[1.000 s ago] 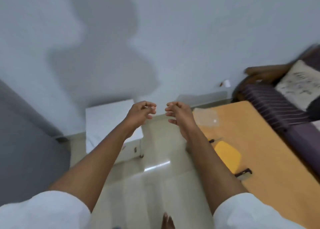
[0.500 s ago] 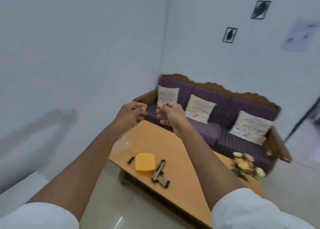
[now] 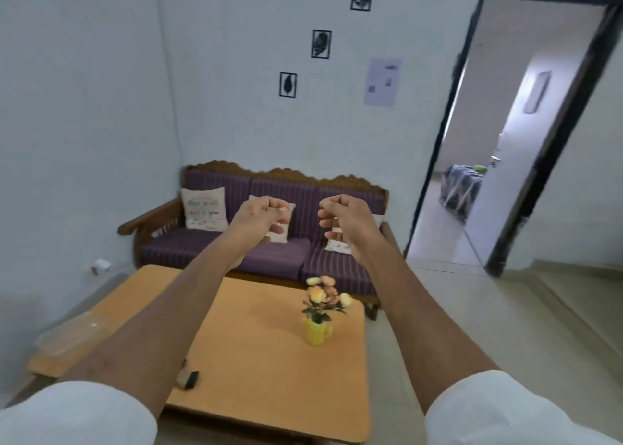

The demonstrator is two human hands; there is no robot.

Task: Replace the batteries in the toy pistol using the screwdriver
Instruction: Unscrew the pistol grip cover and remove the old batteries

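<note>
Both my arms reach out over the wooden coffee table (image 3: pixel 269 370). My left hand (image 3: pixel 261 217) and my right hand (image 3: pixel 344 222) hover side by side in the air in front of the sofa, fingers curled, holding nothing. Only a dark end of the toy pistol (image 3: pixel 189 379) shows on the table, peeking out from under my left forearm. I see no screwdriver or batteries; my left arm covers that part of the table.
A yellow vase with flowers (image 3: pixel 317 330) stands on the table's right half. A clear plastic piece (image 3: pixel 67 336) lies at its left end. Behind it is a purple sofa (image 3: pixel 276 259) with cushions. An open doorway (image 3: pixel 488 175) is at the right, with tiled floor beside the table.
My view has swung right and up from the floor and wall to the sofa, table and doorway. Both hands stay raised and curled, now a little further apart.
</note>
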